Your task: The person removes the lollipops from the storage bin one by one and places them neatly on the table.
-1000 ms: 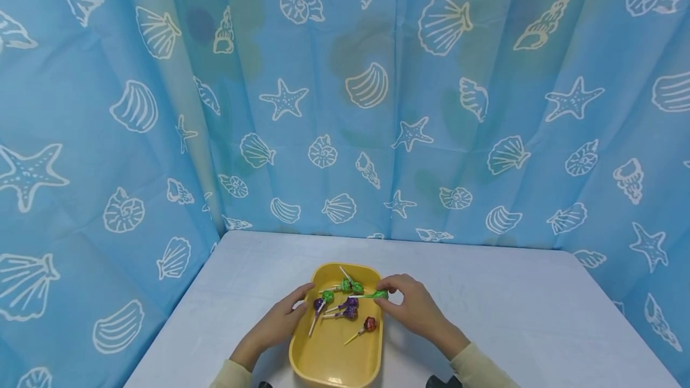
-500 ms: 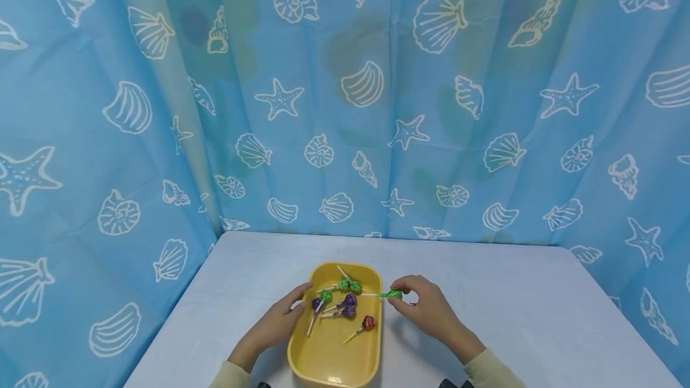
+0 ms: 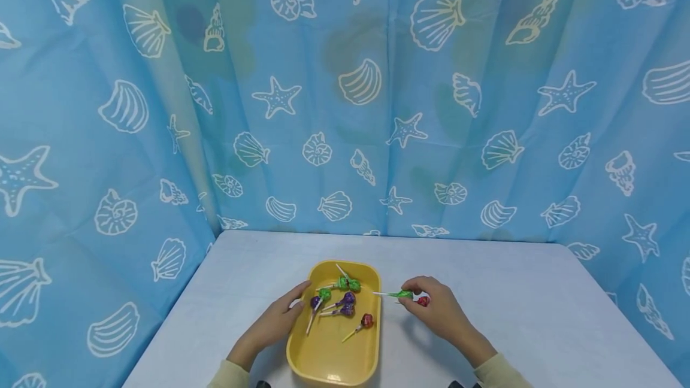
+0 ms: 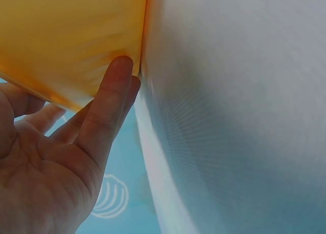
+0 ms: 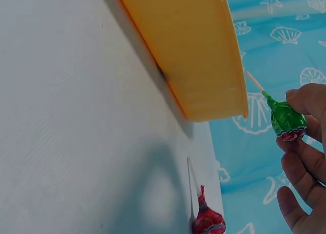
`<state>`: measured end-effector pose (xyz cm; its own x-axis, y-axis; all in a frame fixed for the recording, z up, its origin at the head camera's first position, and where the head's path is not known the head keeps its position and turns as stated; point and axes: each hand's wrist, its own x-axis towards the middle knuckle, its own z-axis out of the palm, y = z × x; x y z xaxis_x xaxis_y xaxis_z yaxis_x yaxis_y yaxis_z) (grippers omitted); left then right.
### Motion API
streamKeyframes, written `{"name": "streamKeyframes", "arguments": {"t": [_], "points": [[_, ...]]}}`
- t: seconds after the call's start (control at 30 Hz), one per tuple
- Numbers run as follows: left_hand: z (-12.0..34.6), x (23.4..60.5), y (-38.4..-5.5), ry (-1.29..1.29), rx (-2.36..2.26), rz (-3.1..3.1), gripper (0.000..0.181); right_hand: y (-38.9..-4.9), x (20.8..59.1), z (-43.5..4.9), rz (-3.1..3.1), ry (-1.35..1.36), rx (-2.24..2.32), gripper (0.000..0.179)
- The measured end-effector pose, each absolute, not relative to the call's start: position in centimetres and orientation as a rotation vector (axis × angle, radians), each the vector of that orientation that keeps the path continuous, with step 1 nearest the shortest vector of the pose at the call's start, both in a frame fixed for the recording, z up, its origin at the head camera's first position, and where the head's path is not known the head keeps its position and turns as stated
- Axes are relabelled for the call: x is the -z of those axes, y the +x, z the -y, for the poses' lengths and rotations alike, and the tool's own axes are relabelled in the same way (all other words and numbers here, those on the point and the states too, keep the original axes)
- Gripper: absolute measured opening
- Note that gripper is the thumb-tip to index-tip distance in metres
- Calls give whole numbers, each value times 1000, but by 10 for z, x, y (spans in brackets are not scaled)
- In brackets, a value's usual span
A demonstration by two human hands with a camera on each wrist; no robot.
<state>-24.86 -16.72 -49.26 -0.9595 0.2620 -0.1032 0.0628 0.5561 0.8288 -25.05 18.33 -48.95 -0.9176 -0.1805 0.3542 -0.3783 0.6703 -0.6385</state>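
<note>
My right hand (image 3: pixel 435 309) pinches a green-wrapped lollipop (image 3: pixel 404 294) by its candy end between thumb and fingers. The lollipop is over the table just right of the yellow tray (image 3: pixel 334 367), its white stick pointing left at the rim. In the right wrist view a red lollipop (image 5: pixel 209 221) lies on the table below that hand, partly hidden by it in the head view. My left hand (image 3: pixel 274 319) rests against the tray's left side, straight fingers (image 4: pixel 109 101) touching its outer wall.
Inside the tray lie green lollipops (image 3: pixel 354 285), purple lollipops (image 3: pixel 347 310) and one red lollipop (image 3: pixel 367 320) with a yellow stick. A white cloth covers the table (image 3: pixel 485 280). Blue curtains (image 3: pixel 323 106) with shell prints hang behind and at the sides.
My right hand has carried the green lollipop from over the tray's right rim out to the right, and the red lollipop on the table has come into view. The left hand stays at the tray.
</note>
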Motion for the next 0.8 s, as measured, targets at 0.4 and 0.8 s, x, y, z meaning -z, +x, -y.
{"name": "streamKeyframes", "arguments": {"t": [0.4,0.8], "points": [[170,493,-249,301,-1377,-2575,49,-247,495,-196,2644,379,-1058,20],[168,493,-249,286,-1386,-2563,50,-242,501,-210,2640,393,-1056,17]]}}
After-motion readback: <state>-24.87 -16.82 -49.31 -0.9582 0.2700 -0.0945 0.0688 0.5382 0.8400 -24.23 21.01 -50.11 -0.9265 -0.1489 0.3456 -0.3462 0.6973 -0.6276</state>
